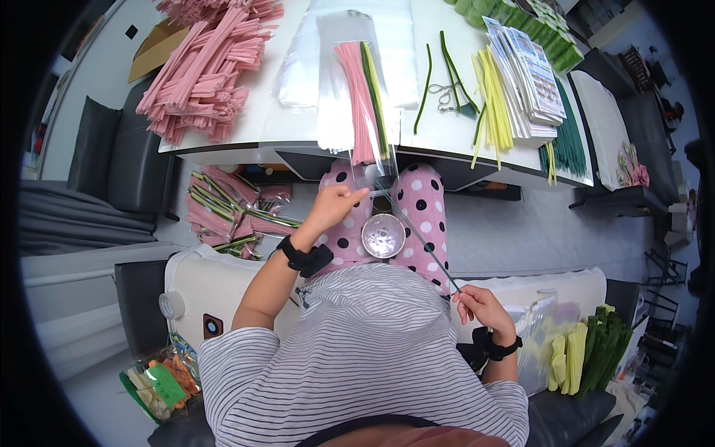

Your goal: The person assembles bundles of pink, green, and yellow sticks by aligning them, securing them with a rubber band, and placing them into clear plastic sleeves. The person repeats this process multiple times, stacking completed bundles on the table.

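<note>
A clear plastic bag (366,173) hangs over the table's front edge toward me. Inside it lie a bundle of pink chenille stems (356,106), several dark green ones (374,100) and some yellow ones (382,125). My left hand (335,207) pinches the bag's near end between thumb and fingers. Low on the right, my right hand (481,306) grips one end of a thin dark green rod (419,237). The rod slants up to the left, and its far tip is at the bag's near end; whether it is inside is unclear.
A round container (383,236) with shiny clear contents sits between my knees. Pink stems (206,72) are heaped on the table's left; yellow stems (492,106), printed cards (528,78) and scissors (444,98) lie right. Filled bags (223,207) rest on the floor at left.
</note>
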`<control>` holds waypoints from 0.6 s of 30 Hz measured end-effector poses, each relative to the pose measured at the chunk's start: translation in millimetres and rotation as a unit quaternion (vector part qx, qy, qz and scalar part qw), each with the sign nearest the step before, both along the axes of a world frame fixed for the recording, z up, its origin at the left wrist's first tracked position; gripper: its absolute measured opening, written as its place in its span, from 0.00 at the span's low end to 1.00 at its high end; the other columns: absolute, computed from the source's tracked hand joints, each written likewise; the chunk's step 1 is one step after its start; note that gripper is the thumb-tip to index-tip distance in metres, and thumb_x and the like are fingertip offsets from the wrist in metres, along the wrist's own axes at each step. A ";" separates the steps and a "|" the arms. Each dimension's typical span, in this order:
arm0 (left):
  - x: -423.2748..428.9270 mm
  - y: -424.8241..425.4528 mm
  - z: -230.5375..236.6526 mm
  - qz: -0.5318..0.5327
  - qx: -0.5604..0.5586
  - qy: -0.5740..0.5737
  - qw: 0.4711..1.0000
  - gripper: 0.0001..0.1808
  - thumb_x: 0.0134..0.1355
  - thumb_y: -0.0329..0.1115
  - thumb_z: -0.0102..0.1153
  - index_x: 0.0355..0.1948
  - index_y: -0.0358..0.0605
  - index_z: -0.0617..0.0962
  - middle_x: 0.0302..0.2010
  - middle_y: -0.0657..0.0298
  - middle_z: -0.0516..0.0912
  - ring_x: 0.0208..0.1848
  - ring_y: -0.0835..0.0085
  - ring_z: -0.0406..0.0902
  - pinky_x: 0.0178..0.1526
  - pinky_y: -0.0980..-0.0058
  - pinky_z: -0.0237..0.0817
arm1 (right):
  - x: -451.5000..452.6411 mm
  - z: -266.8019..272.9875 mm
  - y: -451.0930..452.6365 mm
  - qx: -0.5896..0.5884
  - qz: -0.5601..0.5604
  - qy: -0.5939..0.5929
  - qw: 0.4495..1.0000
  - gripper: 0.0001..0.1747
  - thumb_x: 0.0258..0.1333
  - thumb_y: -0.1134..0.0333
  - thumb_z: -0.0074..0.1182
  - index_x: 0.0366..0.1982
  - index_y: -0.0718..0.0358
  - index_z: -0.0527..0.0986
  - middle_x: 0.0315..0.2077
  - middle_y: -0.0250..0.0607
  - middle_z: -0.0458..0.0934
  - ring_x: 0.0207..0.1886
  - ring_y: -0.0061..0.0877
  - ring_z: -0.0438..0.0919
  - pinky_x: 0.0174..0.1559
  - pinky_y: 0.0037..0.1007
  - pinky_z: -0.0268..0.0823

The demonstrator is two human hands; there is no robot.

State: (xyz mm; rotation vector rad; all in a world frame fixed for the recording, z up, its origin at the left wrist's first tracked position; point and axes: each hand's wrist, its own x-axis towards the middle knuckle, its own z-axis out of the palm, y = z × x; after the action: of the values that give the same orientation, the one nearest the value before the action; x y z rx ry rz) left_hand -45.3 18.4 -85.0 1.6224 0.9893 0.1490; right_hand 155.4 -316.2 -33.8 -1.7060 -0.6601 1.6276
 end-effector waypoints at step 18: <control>15.7 -14.6 -34.3 -0.016 0.052 -0.131 0.990 0.16 0.62 0.38 0.52 0.22 0.36 0.79 0.15 0.65 0.76 0.18 0.80 0.71 0.23 0.77 0.60 | -12.0 -70.5 202.5 0.150 -0.154 0.019 0.976 0.13 0.66 0.65 0.38 0.31 0.66 0.69 0.17 0.38 0.74 0.11 0.21 0.71 0.14 0.21 0.59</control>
State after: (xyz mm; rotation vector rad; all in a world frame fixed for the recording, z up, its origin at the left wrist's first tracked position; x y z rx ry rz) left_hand -29.6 3.8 -119.3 1.6633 0.7628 0.3882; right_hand 143.4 -113.8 -104.3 -1.4693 -0.5579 1.2704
